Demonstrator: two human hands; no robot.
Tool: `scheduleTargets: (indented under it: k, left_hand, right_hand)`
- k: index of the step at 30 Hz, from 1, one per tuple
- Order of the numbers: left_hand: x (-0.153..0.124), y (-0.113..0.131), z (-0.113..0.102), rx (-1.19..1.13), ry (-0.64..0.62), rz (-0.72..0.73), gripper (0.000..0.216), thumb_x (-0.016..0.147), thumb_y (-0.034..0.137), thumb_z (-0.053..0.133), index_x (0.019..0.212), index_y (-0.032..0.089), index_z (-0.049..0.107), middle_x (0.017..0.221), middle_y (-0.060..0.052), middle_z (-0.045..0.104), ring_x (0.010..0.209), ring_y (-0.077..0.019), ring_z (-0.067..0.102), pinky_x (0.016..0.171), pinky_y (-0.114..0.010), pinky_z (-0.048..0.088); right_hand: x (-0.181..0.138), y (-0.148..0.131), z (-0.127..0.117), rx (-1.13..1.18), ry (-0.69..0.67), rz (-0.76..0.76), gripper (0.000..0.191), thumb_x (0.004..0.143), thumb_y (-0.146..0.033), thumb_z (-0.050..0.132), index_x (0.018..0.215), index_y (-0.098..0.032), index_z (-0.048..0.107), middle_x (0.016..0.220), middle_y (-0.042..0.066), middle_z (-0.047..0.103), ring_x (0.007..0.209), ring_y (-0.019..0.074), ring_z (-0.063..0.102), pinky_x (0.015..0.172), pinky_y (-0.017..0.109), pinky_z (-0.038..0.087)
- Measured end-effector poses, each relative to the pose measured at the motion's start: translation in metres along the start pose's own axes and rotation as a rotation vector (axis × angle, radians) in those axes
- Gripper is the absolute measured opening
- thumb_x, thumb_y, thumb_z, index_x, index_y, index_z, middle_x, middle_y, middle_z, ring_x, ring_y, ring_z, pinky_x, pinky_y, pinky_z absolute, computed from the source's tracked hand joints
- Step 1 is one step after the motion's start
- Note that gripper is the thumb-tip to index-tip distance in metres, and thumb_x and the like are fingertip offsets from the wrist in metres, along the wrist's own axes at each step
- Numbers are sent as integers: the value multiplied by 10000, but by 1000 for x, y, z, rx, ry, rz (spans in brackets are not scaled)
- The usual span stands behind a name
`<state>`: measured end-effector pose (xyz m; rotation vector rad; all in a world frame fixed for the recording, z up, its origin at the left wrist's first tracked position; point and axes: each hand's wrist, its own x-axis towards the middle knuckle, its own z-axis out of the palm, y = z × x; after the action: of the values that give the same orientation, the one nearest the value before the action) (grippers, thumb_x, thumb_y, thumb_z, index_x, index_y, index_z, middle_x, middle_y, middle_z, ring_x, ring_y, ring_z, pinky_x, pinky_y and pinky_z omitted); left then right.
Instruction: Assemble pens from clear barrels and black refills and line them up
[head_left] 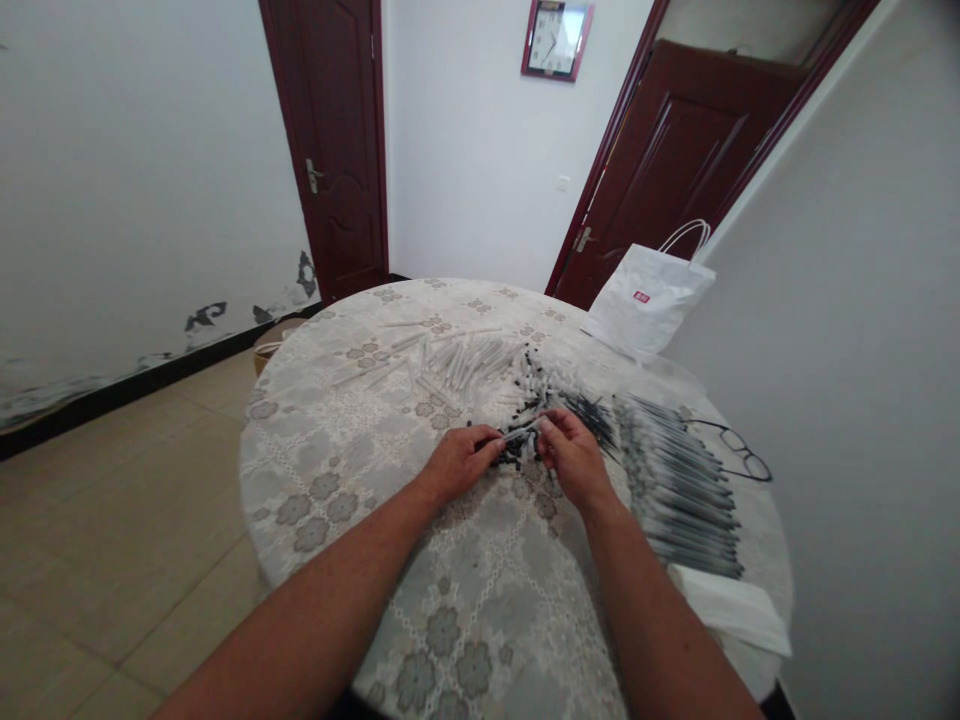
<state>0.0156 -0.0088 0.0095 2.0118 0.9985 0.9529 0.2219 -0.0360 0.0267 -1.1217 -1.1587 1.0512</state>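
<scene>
Between my two hands, over the table's middle, is a thin pen (519, 433) with a pale, see-through barrel. My left hand (459, 462) pinches its left end between thumb and fingers. At the other end, my right hand (571, 455) has its fingertips closed on the pen; small details there are hidden. Small black and white pen parts (510, 455) lie just under the hands. Beyond them are a heap of clear pen barrels (472, 362) and a pile of small pale and black pieces (547, 378). Thin dark refills (596, 420) lie right of my right hand.
A long row of pens (682, 490) lies side by side at the right, with eyeglasses (739, 455) beyond it. A white paper bag (649, 300) stands at the back right edge. Near the right front edge is a white folded item (731, 610). A patterned cloth (322, 500) covers the round table.
</scene>
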Motion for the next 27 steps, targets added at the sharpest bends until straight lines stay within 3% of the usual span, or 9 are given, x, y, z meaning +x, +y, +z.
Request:
scheduleTargets:
  k: [2, 5, 14, 23, 27]
  left_hand:
    - [0, 0, 0, -4, 4, -3, 314, 930, 388, 517, 985, 185, 750, 820, -25, 724, 757, -160, 634, 712, -242, 442]
    - [0, 0, 0, -15, 5, -4, 308, 933, 374, 508, 964, 184, 748, 826, -24, 725, 768, -160, 638, 714, -239, 444]
    - [0, 4, -2, -10, 5, -12, 310, 929, 368, 511, 962, 178, 753, 822, -26, 722, 773, -164, 637, 716, -242, 441]
    - [0, 1, -2, -33, -14, 4, 310, 932, 370, 516, 963, 175, 754, 788, -19, 709, 722, -148, 610, 675, -232, 419]
    - [0, 0, -3, -51, -85, 17, 305, 926, 367, 524, 914, 161, 749, 745, -10, 681, 678, -131, 574, 641, -221, 395]
  right_hand:
    - [1, 4, 0, 41, -4, 51, 340, 799, -443, 716, 1028, -213, 614, 593, -60, 554, 482, 92, 469, 400, 183, 340]
    - [1, 7, -1, 96, -16, 90, 352, 771, -429, 752, 1013, -206, 627, 636, -48, 585, 516, 95, 500, 415, 182, 360]
    - [4, 5, -3, 150, 51, 78, 370, 733, -426, 783, 983, -197, 636, 674, -37, 606, 533, 93, 518, 421, 182, 372]
    - [-3, 1, 1, -88, -84, 52, 339, 806, -445, 710, 1019, -193, 636, 664, -27, 621, 545, 111, 536, 473, 211, 404]
    - [-5, -8, -6, -267, -167, -5, 281, 844, -428, 668, 985, -186, 645, 638, -25, 624, 527, 111, 531, 501, 227, 426]
